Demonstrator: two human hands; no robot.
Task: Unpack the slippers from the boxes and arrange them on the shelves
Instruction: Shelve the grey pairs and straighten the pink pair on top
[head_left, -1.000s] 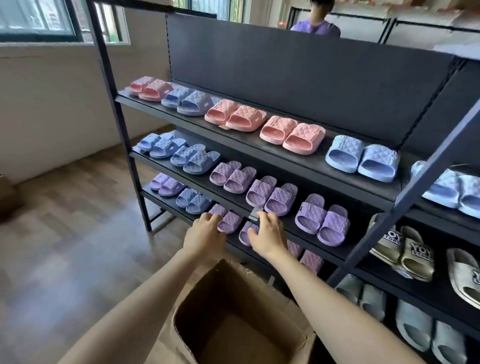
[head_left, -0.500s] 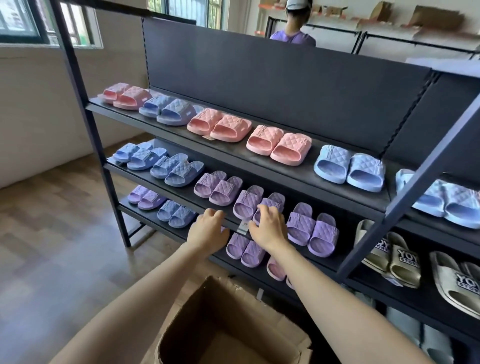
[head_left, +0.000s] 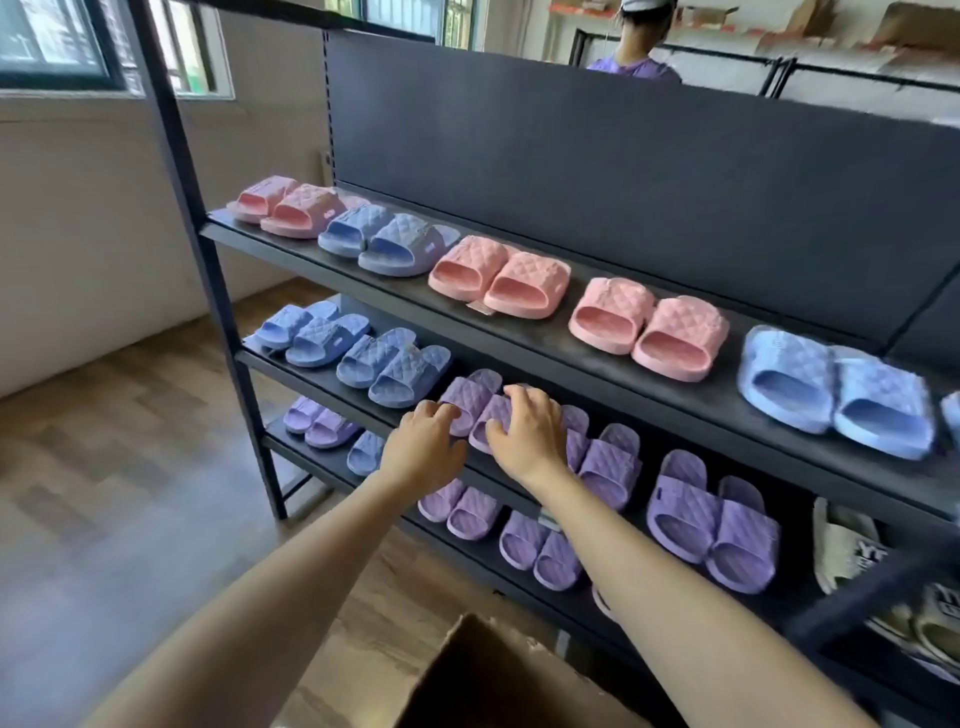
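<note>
Right hand (head_left: 525, 439) now on leftward pair (head_left: 469, 396)

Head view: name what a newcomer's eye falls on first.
Rows of pastel slippers strike first: pink pairs and blue pairs lined along the top shelf. At centre, the left hand and right hand hold a purple pair on the middle shelf. A cardboard box sits at the bottom edge.

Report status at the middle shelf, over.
Left hand, right hand: both grip purple slipper pair on middle shelf. Blue slipper pair close beside it. Cardboard box low between the arms.
</note>
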